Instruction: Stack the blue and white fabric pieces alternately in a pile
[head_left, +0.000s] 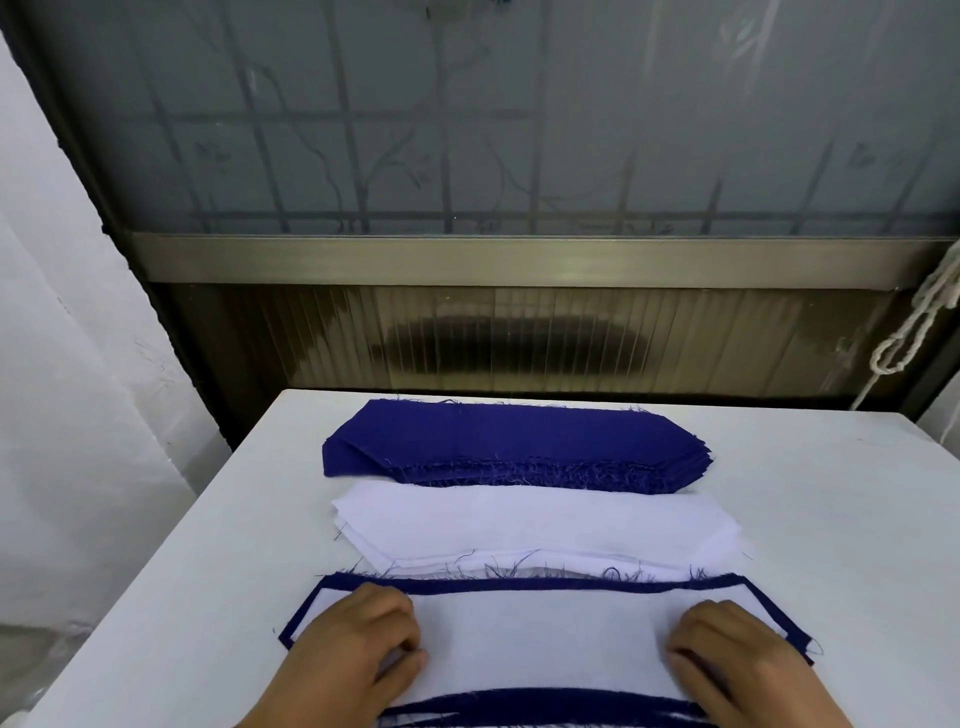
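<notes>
My left hand (358, 642) and right hand (727, 654) press the top white fabric piece (545, 639) flat; neither grip holds anything, so the pile stays neat.

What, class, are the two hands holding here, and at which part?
The left hand and right hand rest, fingers curled, on the ends of the top white piece. Whether either has a grip on it cannot be told.
</notes>
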